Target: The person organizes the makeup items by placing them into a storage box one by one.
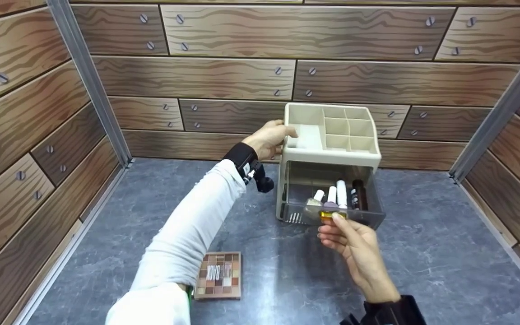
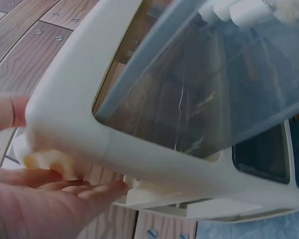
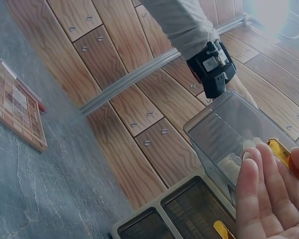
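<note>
A cream desktop organizer (image 1: 332, 155) stands near the back wall, its open top split into several compartments. My left hand (image 1: 269, 137) grips the organizer's upper left edge, some fingers over the rim and the rest along the outside. The clear smoky upper drawer (image 1: 373, 215) is pulled out. White-capped bottles (image 1: 341, 192) and a dark bottle (image 1: 359, 195) stand inside it. My right hand (image 1: 355, 248) pinches the gold drawer handle (image 3: 278, 148) on its front between thumb and fingers. Part of the handle is hidden by the thumb.
An eyeshadow palette (image 1: 218, 276) lies on the grey marbled surface (image 1: 278, 280), beside my left forearm. In the right wrist view, a lower drawer with its own gold handle (image 3: 222, 229) shows. Wood-patterned walls (image 1: 224, 76) with metal edge strips enclose the back and sides.
</note>
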Available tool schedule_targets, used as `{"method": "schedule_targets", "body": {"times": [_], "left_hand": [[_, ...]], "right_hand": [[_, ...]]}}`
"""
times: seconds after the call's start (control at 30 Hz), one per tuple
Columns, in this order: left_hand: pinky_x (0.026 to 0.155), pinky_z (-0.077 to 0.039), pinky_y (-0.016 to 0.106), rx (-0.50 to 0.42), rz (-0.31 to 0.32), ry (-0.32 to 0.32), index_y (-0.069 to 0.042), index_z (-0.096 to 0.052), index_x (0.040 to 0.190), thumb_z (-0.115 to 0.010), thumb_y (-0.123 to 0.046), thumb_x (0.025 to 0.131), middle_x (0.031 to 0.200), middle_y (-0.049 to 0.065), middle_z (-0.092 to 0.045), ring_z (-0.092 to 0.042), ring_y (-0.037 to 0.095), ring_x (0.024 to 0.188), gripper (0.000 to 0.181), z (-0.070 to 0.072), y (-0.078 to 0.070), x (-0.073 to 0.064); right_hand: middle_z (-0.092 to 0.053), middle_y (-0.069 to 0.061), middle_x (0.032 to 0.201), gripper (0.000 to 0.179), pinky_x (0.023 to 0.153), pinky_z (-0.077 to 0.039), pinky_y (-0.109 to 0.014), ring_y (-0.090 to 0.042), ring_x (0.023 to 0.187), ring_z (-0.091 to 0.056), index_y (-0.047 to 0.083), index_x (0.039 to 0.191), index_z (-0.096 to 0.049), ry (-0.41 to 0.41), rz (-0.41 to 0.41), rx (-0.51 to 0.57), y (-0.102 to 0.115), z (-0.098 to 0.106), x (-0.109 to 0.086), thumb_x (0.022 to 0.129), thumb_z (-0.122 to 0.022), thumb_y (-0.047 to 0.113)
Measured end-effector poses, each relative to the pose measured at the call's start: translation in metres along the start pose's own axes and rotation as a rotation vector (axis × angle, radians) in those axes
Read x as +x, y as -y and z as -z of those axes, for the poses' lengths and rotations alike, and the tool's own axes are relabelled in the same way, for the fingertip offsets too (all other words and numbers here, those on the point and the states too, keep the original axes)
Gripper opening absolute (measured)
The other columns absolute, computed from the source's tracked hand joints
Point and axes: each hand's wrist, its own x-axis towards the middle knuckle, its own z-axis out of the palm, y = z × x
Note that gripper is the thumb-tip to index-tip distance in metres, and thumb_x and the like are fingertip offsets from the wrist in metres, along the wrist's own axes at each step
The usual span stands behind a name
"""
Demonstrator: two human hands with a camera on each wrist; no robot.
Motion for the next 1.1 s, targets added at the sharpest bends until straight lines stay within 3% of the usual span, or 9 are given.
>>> {"method": "schedule_targets", "body": {"times": [0.27, 0.5, 0.8, 0.93, 1.1], "left_hand": [[0.087, -0.058, 0.034, -0.064, 0.001, 0.052, 0.005, -0.033, 0.153, -0.035, 0.012, 0.096, 0.118, 0.014, -0.053, -0.058, 0.024, 0.099, 0.057, -0.006, 0.001, 0.003], [0.071, -0.059, 0.024, 0.062, -0.026, 0.031, 0.008, -0.039, 0.148, -0.038, 0.009, 0.095, 0.11, 0.011, -0.054, -0.06, 0.019, 0.089, 0.053, -0.002, 0.003, -0.001], [0.068, -0.058, 0.023, 0.118, -0.042, 0.052, 0.009, -0.043, 0.144, -0.038, 0.008, 0.094, 0.103, 0.009, -0.057, -0.062, 0.017, 0.083, 0.05, 0.003, 0.007, -0.003], [0.073, -0.06, 0.026, 0.135, -0.049, 0.072, 0.008, -0.044, 0.144, -0.036, 0.007, 0.097, 0.106, 0.009, -0.057, -0.063, 0.017, 0.085, 0.048, 0.002, 0.007, -0.005], [0.089, -0.058, 0.037, 0.197, -0.055, 0.113, 0.005, -0.042, 0.147, -0.034, 0.003, 0.102, 0.114, 0.011, -0.057, -0.061, 0.019, 0.093, 0.046, -0.002, 0.008, -0.007]], "right_hand": [[-0.077, -0.009, 0.078, 0.024, 0.068, -0.065, -0.026, -0.017, 0.071, -0.075, 0.002, 0.092, -0.072, -0.013, -0.006, -0.007, 0.0, -0.001, -0.001, 0.107, -0.056, 0.01], [-0.077, -0.009, 0.078, 0.023, 0.068, -0.065, -0.026, -0.017, 0.071, -0.076, 0.002, 0.093, -0.072, -0.017, -0.01, -0.003, 0.0, -0.004, -0.001, 0.107, -0.056, 0.01], [-0.077, -0.008, 0.079, 0.024, 0.07, -0.064, -0.026, -0.016, 0.072, -0.075, 0.004, 0.092, -0.073, -0.006, -0.006, 0.016, 0.001, -0.006, 0.001, 0.107, -0.056, 0.01], [-0.077, -0.008, 0.079, 0.024, 0.071, -0.065, -0.026, -0.016, 0.072, -0.075, 0.004, 0.092, -0.073, -0.005, -0.002, 0.028, 0.004, -0.009, 0.008, 0.108, -0.057, 0.01], [-0.077, -0.008, 0.079, 0.023, 0.072, -0.065, -0.026, -0.016, 0.072, -0.075, 0.005, 0.091, -0.073, -0.022, 0.0, 0.05, 0.009, -0.011, 0.02, 0.107, -0.058, 0.011]]}}
